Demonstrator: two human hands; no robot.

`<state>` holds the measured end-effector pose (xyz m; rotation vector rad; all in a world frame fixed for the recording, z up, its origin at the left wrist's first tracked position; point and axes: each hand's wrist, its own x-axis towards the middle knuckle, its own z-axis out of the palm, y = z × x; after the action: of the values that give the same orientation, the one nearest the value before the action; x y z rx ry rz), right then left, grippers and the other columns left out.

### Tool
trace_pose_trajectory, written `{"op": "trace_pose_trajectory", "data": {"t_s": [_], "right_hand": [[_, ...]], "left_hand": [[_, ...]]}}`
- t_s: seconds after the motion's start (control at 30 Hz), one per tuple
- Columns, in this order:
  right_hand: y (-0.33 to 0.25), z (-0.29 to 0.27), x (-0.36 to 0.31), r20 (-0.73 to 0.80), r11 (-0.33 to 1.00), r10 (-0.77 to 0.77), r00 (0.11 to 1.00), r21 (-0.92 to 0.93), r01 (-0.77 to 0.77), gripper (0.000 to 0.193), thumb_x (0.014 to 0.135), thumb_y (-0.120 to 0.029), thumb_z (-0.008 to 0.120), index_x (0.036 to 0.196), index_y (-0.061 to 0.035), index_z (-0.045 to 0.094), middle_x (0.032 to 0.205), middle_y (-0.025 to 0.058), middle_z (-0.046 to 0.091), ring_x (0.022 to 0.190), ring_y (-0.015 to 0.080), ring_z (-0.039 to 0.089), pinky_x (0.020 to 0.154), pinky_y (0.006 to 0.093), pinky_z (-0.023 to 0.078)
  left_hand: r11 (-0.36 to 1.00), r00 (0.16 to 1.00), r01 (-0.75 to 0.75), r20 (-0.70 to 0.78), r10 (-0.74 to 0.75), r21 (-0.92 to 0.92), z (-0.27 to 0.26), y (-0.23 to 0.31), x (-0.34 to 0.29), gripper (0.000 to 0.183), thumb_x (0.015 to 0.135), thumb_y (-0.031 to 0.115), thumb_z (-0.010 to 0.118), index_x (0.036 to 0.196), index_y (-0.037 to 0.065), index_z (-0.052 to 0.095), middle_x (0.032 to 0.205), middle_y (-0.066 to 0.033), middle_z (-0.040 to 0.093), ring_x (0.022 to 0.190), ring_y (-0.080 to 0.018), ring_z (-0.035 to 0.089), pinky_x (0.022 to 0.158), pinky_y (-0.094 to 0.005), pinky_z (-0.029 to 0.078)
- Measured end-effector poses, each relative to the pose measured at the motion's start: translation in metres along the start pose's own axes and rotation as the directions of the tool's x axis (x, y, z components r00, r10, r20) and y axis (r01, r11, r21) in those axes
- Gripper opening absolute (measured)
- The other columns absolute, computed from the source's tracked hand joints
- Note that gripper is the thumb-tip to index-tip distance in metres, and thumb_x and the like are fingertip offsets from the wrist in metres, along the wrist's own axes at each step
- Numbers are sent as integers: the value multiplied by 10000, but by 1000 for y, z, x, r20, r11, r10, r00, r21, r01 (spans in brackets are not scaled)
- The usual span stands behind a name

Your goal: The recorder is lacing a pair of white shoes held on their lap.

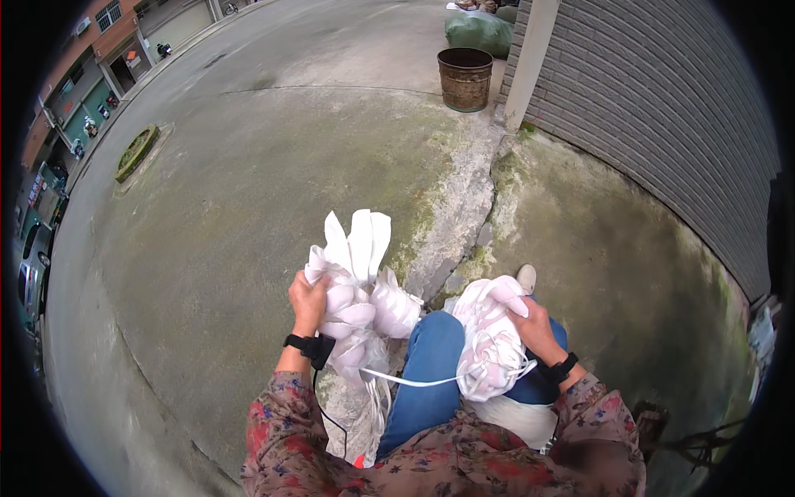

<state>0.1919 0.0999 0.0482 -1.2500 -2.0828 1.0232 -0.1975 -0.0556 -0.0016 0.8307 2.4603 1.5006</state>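
Note:
My left hand (308,305) is closed around the upper edge of a bundle of white and pale pink cup-shaped fabric pieces (351,316), beside my left knee. Long white flaps (361,242) stick up from that bundle, and clear plastic seems to wrap its lower part. Over my right thigh, my right hand (537,331) grips a second bundle of similar pale pink pieces (484,331) with thin white cords among them. A narrow white strap (426,383) runs across my lap between the two bundles. Some fingertips are hidden by the fabric.
My blue jeans (431,352) show beneath the bundles. A cracked, mossy concrete strip (451,224) runs ahead to a rusty bucket (465,83) and a pale post (531,66). Green sacks (479,33) lie behind the bucket. A grey ribbed wall (654,108) stands on the right.

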Motion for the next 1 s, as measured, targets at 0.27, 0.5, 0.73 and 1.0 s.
{"op": "trace_pose_trajectory", "data": {"t_s": [0.27, 0.5, 0.73, 1.0], "right_hand": [[-129, -42, 70, -443, 889, -227, 867, 269, 370, 254, 831, -134, 582, 1034, 16, 557, 853, 69, 617, 776, 125, 554, 705, 268, 446], [-65, 5, 101, -355, 880, -461, 813, -298, 369, 649, 810, -373, 601, 1230, 67, 375, 1129, 199, 524, 1078, 251, 491, 895, 358, 390], [-125, 42, 99, 294, 584, -192, 936, 801, -131, 671, 851, -525, 460, 1227, 27, 390, 1150, 162, 524, 1045, 254, 528, 876, 382, 428], [-85, 69, 92, 462, 382, 48, 886, 811, -444, 463, 940, -391, 323, 1169, -3, 428, 1097, 135, 560, 949, 264, 591, 797, 442, 489]], "left_hand": [[746, 934, -351, -159, 319, -566, -137, 182, 28, 259, 791, 94, 636, 1009, -20, 554, 952, -64, 611, 845, -131, 559, 756, -260, 439], [636, 902, -357, -76, 425, -684, -133, 236, 6, 253, 789, 74, 639, 1012, -10, 555, 953, -49, 603, 830, -109, 551, 741, -245, 438], [782, 922, -215, 141, 359, -586, -66, 216, -29, 201, 758, 44, 645, 937, -17, 577, 873, -44, 612, 770, -104, 550, 692, -237, 444], [838, 926, -30, 301, 229, -546, -59, 178, -45, 224, 742, 46, 652, 938, -27, 571, 874, -60, 611, 758, -119, 559, 681, -248, 453]]}}
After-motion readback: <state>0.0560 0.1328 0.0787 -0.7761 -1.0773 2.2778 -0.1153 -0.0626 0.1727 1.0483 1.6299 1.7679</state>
